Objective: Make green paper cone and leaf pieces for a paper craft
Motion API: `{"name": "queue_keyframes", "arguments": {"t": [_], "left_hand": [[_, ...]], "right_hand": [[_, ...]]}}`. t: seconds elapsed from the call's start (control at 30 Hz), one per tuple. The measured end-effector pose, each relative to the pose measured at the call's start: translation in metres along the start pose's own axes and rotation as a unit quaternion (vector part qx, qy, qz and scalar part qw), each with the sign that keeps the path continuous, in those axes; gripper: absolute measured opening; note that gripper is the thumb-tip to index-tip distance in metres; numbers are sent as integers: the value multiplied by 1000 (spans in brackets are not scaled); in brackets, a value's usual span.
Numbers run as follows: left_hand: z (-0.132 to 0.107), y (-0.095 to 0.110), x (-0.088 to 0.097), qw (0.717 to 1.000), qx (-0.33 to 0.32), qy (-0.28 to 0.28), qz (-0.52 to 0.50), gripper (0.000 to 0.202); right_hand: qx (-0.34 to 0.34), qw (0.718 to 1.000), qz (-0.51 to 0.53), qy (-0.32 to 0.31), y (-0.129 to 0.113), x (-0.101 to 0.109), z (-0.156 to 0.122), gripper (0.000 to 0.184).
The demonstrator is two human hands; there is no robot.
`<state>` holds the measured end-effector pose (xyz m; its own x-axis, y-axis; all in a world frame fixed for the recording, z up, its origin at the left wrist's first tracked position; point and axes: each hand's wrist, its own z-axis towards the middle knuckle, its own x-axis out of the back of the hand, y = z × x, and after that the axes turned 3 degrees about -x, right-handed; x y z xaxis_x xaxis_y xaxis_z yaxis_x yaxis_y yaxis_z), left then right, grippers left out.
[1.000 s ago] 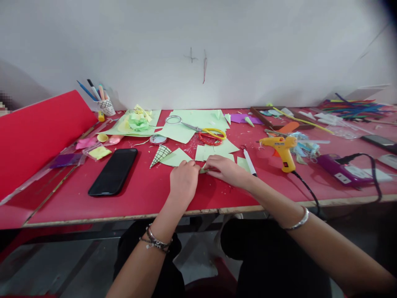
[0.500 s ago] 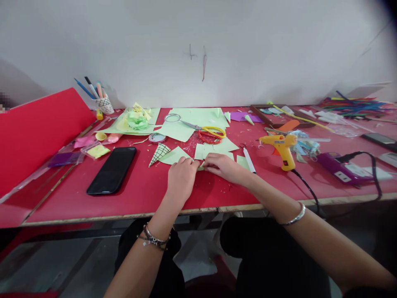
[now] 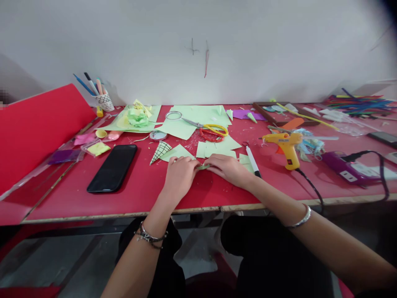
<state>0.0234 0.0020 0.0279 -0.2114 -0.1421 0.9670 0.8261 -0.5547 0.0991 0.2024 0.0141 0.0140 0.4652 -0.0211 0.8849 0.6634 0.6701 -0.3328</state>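
Observation:
Between my two hands a small strip of light green paper (image 3: pixel 204 167) is pinched, low over the red tabletop. My left hand (image 3: pixel 182 174) grips its left end with closed fingers. At the other end, the fingers of my right hand (image 3: pixel 228 169) close on it, and they hide much of it. Just beyond the hands lie cut pieces of green paper (image 3: pixel 217 149) and a curved green piece (image 3: pixel 177 152). Left of that is a paper cone with a black grid (image 3: pixel 159 152). A white marker (image 3: pixel 252 159) rests by my right wrist.
A black phone (image 3: pixel 113 169) lies left of my hands. Behind are scissors (image 3: pixel 214 131), a tape roll (image 3: pixel 158 135) and crumpled paper (image 3: pixel 138 116). To the right sit a yellow glue gun (image 3: pixel 287 147) with its cord and a purple power strip (image 3: pixel 350 167). A pen cup (image 3: pixel 104 101) stands at the back left.
The view has shifted slightly. More of the green strip now shows between my fingers, and my hands are a little farther apart, still holding it.

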Motion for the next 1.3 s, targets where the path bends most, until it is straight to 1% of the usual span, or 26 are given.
{"name": "queue_keyframes", "arguments": {"t": [0.1, 0.23, 0.4, 0.57, 0.67, 0.77, 0.87, 1.0, 1.17, 1.3], "left_hand": [[0, -3, 1, 1000, -23, -14, 4, 21], [-2, -3, 1, 999, -39, -21, 20, 20], [-1, -1, 0, 998, -44, -18, 27, 18], [2, 1, -1, 998, -46, -26, 46, 18], [1, 0, -1, 999, -40, -18, 17, 18], [-1, -2, -2, 999, -18, -13, -46, 19], [-3, -5, -3, 994, 0, -11, -109, 21], [-3, -8, -2, 985, 7, -22, -169, 23], [-4, -7, 2, 980, 38, -55, -190, 26], [-4, -7, 2, 969, 50, -64, -234, 28]], "right_hand": [[-15, 1000, -18, 0, -1, -2, 0, 20], [-3, 999, -30, -19, 1, -4, 1, 21], [-14, 999, 26, -16, 4, 1, 4, 17], [-25, 998, 56, -35, 3, 6, 7, 16], [-24, 998, 54, -26, 4, 3, 6, 16], [-14, 999, 47, -6, 6, -1, 2, 18], [12, 1000, 15, -1, 7, -2, 1, 22], [35, 997, -72, -6, 3, -1, 1, 26], [54, 978, -199, -29, -1, -3, 0, 26], [64, 966, -248, -26, 0, -6, 0, 25]]}}
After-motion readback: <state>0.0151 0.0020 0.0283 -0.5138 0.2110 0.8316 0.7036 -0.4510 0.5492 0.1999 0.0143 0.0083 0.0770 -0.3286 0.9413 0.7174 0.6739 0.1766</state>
